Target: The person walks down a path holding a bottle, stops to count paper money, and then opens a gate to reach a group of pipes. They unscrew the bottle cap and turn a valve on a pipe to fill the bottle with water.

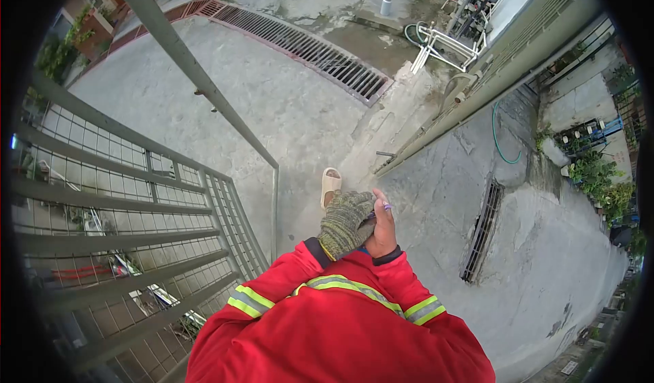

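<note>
My left hand (344, 225) wears a grey-green knit glove, and its fingers curl against my bare right hand (383, 224) in front of my waist. The right hand is upright beside it, with its fingers extended and close together. Something small and purple (386, 206) shows at the right fingers; what it is I cannot make out. The glove hides the space between the two palms. Both arms are in red sleeves (286, 274) with reflective yellow bands. Beyond the hands, one foot in a cream sandal (331, 187) stands on the concrete.
A grey metal gate (122, 209) with wire mesh is at left, another gate panel (490, 76) at right. A long drain grate (306, 46) crosses the concrete ahead; a shorter grate (482, 230) lies right. White pipes (446, 48) and a green hose (499, 134) are farther off.
</note>
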{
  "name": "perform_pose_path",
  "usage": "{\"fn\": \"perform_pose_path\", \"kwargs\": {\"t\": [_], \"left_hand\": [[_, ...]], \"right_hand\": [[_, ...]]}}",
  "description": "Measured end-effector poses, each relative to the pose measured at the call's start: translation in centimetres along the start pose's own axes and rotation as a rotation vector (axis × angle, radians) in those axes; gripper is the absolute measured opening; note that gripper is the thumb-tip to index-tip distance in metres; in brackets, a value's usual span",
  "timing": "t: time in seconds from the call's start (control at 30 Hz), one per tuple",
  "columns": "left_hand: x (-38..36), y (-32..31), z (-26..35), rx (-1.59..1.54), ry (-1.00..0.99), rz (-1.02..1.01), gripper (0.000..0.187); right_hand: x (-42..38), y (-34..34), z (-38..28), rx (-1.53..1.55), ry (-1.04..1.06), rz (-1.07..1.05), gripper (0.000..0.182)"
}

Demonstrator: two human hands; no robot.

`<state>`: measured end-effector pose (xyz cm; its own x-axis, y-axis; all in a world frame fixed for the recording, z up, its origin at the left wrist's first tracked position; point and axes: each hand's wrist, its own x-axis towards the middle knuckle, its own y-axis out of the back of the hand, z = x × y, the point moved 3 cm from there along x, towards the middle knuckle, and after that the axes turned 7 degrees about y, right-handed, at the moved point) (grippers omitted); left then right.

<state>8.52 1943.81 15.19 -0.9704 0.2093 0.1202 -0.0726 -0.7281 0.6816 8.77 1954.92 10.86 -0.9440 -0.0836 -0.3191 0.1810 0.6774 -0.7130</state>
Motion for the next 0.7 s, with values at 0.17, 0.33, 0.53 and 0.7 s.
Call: {"fn": "perform_pose_path", "kwargs": {"t": [0.17, 0.33, 0.53, 0.7], "left_hand": [[15.3, 3.6, -11.4, -0.09, 0.108, -0.02, 0.056], [26.8, 6.8, -24.9, -0.045, 0.249, -0.034, 0.046], [39.1, 11.3, -34.7, -0.072, 0.622, -0.296, 0.043], [50.7, 15.5, -46.7, 0.017, 0.664, -0.446, 0.048]], "right_hand": [[20.1, 0.8, -0.8, 0.107, -0.069, -0.042, 0.033], [36.3, -2.9, -5.7, -0.534, 0.004, 0.034, 0.029], [51.2, -8.1, -10.2, -0.82, 0.169, 0.137, 0.035], [66.3, -5.6, -9.4, -0.968, 0.048, 0.103, 0.021]]}}
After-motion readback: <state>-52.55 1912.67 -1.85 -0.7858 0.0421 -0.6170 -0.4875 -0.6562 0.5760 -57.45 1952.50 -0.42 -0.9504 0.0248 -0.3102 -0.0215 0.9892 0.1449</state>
